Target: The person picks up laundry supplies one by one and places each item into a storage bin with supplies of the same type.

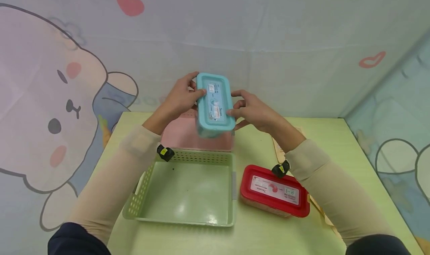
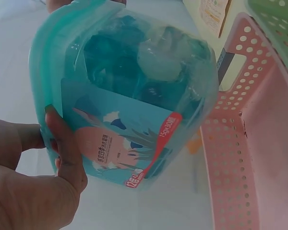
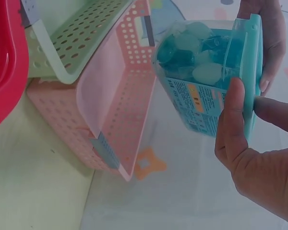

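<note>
A clear plastic tub of laundry pods (image 1: 215, 98) with a turquoise lid is held up above the back of the table, tilted. My left hand (image 1: 181, 98) grips its left edge, thumb over the lid. On the other side my right hand (image 1: 253, 111) pinches the lower right edge, thumb on the lid rim and fingers against the side. Teal and whitish pods (image 2: 120, 62) show through the wall in the left wrist view, above a printed blue label (image 2: 115, 134). Beneath the tub is a pink basket (image 1: 178, 133), partly hidden by it.
A light green basket (image 1: 188, 191) stands in front of the pink one, with nothing inside but small dark specks. To its right lies a red-lidded tub (image 1: 275, 191). Tan paper pieces (image 1: 279, 150) lie partly under my right arm. A printed cloth (image 1: 302, 61) hangs behind the table.
</note>
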The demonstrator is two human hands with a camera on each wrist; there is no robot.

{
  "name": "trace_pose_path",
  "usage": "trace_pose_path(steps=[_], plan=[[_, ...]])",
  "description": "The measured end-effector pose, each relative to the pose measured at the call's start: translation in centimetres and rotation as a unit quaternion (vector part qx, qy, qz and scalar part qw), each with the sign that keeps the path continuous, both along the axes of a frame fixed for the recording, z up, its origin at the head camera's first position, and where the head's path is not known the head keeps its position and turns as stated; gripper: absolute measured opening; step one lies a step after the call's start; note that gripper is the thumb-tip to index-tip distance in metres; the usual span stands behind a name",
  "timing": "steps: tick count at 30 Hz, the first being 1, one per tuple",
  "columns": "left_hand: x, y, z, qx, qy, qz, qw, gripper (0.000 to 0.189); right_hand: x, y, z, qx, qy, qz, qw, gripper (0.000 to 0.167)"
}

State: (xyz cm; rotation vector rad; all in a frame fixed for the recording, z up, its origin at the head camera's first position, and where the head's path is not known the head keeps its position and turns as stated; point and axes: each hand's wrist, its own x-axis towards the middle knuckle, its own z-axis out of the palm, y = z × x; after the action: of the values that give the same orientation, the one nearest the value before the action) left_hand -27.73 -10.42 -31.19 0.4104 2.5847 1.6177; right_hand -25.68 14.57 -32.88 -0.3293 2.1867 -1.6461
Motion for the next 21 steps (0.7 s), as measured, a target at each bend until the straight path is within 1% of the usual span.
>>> trace_pose_path(steps=[5,11,16,21], plan=[[-0.3,-0.5,-0.3,0.024,-0.019,0.003,0.9995,0.071,0.0,-0.5,-0.2,-0.012,-0.008,-0.001,0.9999,0.059],[-0.6,-0.9,-0.5,0.040,-0.042,0.013,0.9982,0.069,-0.1,-1.1,-0.5,-0.025,-0.018,-0.003,0.9995,0.053],[-0.8,-1.4,-0.4,0.035,-0.059,0.010,0.9976,0.065,-0.2,-1.6,-1.1,-0.028,-0.014,-0.006,0.9995,0.053],[-0.9,-1.8,-0.3,0.026,-0.055,0.007,0.9981,0.065,-0.3,-2.2,-1.6,-0.037,-0.014,-0.012,0.9991,0.056]])
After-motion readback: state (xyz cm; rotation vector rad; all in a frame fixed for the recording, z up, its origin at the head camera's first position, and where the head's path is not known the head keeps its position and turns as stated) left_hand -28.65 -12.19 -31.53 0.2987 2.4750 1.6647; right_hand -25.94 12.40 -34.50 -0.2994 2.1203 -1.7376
